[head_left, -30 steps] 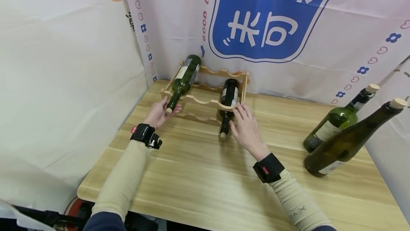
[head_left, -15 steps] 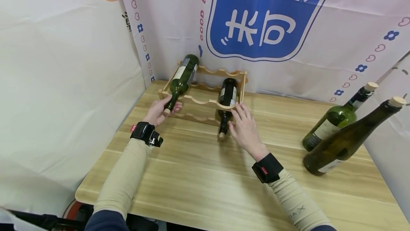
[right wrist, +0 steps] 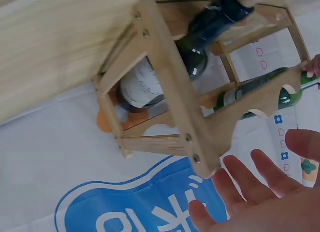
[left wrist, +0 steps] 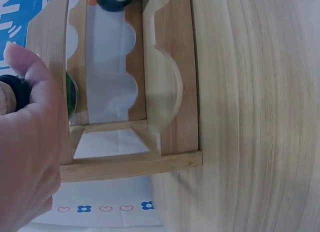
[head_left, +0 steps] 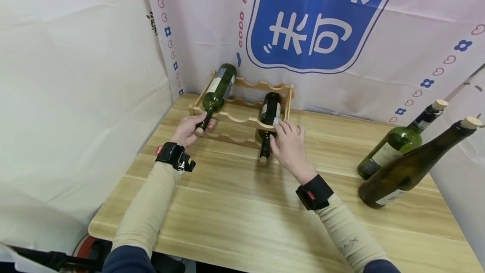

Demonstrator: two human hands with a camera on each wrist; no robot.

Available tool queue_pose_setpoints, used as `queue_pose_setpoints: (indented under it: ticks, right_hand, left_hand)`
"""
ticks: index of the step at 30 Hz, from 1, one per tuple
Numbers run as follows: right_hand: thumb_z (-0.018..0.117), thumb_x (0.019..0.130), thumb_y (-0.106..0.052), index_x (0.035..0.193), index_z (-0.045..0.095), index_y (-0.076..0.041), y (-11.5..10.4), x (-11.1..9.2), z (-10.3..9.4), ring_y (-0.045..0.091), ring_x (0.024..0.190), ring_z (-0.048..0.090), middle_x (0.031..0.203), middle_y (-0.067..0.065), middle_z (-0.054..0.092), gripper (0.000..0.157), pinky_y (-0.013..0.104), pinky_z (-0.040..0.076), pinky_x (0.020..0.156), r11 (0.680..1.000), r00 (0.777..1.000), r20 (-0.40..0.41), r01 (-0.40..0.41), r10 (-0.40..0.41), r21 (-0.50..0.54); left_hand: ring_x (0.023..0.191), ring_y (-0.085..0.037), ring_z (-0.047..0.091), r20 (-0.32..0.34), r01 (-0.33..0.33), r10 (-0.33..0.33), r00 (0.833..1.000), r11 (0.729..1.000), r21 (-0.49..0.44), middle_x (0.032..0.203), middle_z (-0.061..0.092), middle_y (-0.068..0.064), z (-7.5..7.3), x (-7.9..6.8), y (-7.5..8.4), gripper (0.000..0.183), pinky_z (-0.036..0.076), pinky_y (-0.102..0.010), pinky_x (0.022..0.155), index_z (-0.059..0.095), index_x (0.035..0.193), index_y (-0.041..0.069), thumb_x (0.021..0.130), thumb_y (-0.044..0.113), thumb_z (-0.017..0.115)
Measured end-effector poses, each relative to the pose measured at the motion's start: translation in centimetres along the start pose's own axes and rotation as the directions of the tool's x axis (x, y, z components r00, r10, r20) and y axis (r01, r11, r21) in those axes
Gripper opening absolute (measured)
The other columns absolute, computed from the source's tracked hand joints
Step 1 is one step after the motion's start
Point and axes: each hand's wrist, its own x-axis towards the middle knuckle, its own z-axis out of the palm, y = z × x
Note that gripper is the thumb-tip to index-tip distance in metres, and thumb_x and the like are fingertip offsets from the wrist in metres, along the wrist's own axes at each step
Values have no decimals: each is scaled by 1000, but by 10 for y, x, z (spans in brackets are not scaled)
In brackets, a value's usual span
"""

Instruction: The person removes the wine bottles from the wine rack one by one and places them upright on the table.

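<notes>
A two-tier wooden wine rack (head_left: pixel 242 119) stands at the back of the table. On its upper left, a green wine bottle (head_left: pixel 215 96) lies with its corked neck toward me. My left hand (head_left: pixel 188 129) holds that neck, thumb across the top and fingers beneath; in the left wrist view the thumb lies beside the dark bottle mouth. A dark wine bottle (head_left: pixel 270 109) lies in the lower right, its neck jutting out under the front rail. My right hand (head_left: pixel 291 144) is at the rack's right front corner, its fingers spread in the right wrist view and fingertips right at the wood.
Two corked bottles stand on the right of the table: a green wine bottle (head_left: pixel 394 147) and a taller brown-green bottle (head_left: pixel 409 172) in front of it. A printed cloth (head_left: pixel 341 88) hangs right behind the rack, and a white cloth wall (head_left: pixel 83 96) borders the left side.
My left thumb has moved over onto the bottle neck from beside it. My right hand has shifted slightly, its fingertips reaching a little higher over the front rail. The bottles have not visibly moved.
</notes>
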Motion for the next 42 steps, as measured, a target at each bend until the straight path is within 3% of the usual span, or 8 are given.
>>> queue_pose_setpoints:
  ticks: [5, 11, 16, 20, 28, 32, 36, 42]
  right_hand:
    - [57, 96, -21, 127, 59, -4, -12, 19, 4, 33, 132, 45, 139, 15, 54, 35, 56, 29, 111, 974, 995, 84, -75, 58, 215]
    - [52, 100, -26, 136, 52, -7, -31, 50, 9, 31, 131, 46, 141, 14, 52, 41, 50, 37, 111, 824, 964, 234, -236, 130, 516]
    - [52, 100, -27, 135, 53, -8, -44, 72, 22, 27, 121, 56, 135, 13, 57, 40, 41, 48, 101, 668, 933, 312, -350, 181, 657]
    - [53, 99, -26, 134, 55, -7, -51, 87, 30, 28, 121, 56, 134, 14, 57, 39, 42, 49, 100, 536, 900, 363, -436, 241, 723]
    - [54, 99, -19, 138, 48, -2, -58, 111, 41, 31, 127, 53, 139, 19, 52, 43, 35, 46, 107, 171, 811, 506, -565, 292, 807]
    - [55, 98, -17, 140, 44, 2, -63, 124, 47, 32, 129, 52, 140, 20, 51, 47, 35, 47, 107, 30, 771, 557, -593, 309, 805]
    - [55, 98, -17, 140, 43, 4, -67, 134, 54, 33, 129, 52, 141, 20, 50, 48, 34, 47, 107, -31, 752, 582, -604, 309, 796]
    - [55, 98, -21, 144, 35, 5, -73, 142, 63, 37, 133, 47, 150, 22, 38, 56, 36, 44, 110, -65, 746, 607, -615, 274, 786]
  left_hand:
    - [80, -19, 69, -21, -19, 18, 1000, 999, -38, 91, 71, -14, -2, 2, -3, 47, 59, -22, 76, 38, 137, -11, 99, 13, 51]
    - [76, -18, 67, -20, -38, 37, 999, 997, -63, 86, 70, -14, -1, 0, -5, 48, 58, -22, 71, 34, 139, -13, 100, 11, 49]
    - [76, -17, 67, -41, -43, 40, 998, 997, -58, 86, 71, -13, 0, -3, -7, 52, 59, -21, 71, 31, 143, -13, 100, 12, 48]
    - [75, -18, 67, -40, -35, 32, 999, 996, -84, 86, 69, -15, 1, -4, -8, 52, 59, -21, 70, 29, 143, -13, 100, 10, 47]
    - [73, -17, 65, -47, -39, 35, 998, 996, -76, 87, 67, -15, 2, -6, -8, 49, 58, -20, 67, 32, 140, -15, 100, 11, 47]
    - [73, -17, 65, -61, -48, 44, 997, 996, -70, 87, 67, -14, 5, -8, -6, 49, 58, -20, 68, 34, 139, -14, 100, 11, 48]
    - [73, -17, 66, -81, -66, 61, 995, 996, -54, 86, 68, -14, 8, -12, -4, 49, 59, -21, 69, 36, 139, -14, 100, 11, 49]
    - [74, -18, 68, -77, -101, 98, 992, 994, -31, 88, 69, -16, 9, -19, -1, 43, 60, -23, 72, 44, 133, -15, 99, 10, 51]
